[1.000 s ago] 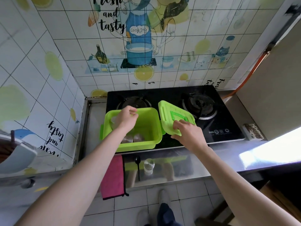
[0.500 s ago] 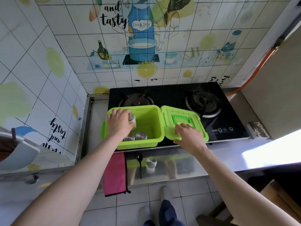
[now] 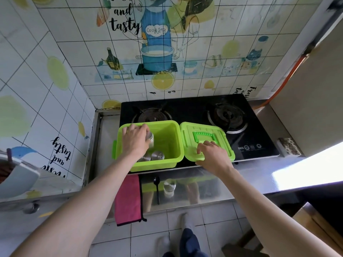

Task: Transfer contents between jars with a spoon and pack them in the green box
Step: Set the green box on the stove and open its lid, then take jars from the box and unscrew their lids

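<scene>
Packing | glass jar (image 3: 150, 140) clasped by left hand (image 3: 135, 143), lowered into green box (image 3: 168, 143) beside two lidded jars (image 3: 154, 156) | hinged lid (image 3: 204, 138) pinned open under right hand (image 3: 213, 156), fingers loosely spread | counter front edge: spoon (image 3: 157, 188), one jar (image 3: 169, 188) unpacked

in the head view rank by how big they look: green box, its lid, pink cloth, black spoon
1. green box
2. lid and pink cloth: look about alike, and the cloth hangs nearer the camera, so unranked
3. black spoon

Green box (image 3: 172, 145) right half free; left side blocked by left hand (image 3: 134, 140) with jar (image 3: 150, 139), two jars (image 3: 157, 156) near front wall.
</scene>
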### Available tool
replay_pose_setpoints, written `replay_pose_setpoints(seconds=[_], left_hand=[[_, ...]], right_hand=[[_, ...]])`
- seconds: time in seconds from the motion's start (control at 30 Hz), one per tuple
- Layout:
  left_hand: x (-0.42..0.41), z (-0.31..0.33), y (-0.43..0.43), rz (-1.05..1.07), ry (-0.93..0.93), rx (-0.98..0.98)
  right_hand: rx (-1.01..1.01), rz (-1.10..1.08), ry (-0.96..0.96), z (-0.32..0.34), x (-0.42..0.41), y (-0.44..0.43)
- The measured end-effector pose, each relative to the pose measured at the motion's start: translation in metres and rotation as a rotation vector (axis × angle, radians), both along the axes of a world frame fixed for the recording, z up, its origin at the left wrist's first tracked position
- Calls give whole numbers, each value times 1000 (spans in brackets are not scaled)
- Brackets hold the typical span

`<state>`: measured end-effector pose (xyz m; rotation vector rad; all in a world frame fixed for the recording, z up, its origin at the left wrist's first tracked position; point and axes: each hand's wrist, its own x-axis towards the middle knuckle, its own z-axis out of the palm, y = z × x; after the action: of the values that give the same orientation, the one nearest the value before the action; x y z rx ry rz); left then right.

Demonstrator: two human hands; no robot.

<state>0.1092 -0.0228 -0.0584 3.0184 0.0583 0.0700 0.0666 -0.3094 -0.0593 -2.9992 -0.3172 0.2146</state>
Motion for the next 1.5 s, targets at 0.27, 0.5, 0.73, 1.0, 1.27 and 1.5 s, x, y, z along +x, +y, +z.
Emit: replay_pose_setpoints(seconds=[0.27, 0.5, 0.73, 1.0, 1.27, 1.5], left_hand=[[-3, 17, -7, 45, -213, -364], [-17, 68, -24, -43, -264, -771], [-36, 119, -33, -239, -234, -993], [-55, 133, -23, -154, 148, -1187], [-72, 128, -21, -96, 61, -1204], [-84, 135, -29, -85, -116, -887]], right_hand=[[148, -20, -16, 18, -4, 1], [495, -26, -67, 59, 3, 30], [965, 34, 62, 104, 9, 61], [1142, 35, 145, 125, -3, 76], [921, 182, 393, 149, 2, 75], [652, 190, 83, 203, 7, 57]])
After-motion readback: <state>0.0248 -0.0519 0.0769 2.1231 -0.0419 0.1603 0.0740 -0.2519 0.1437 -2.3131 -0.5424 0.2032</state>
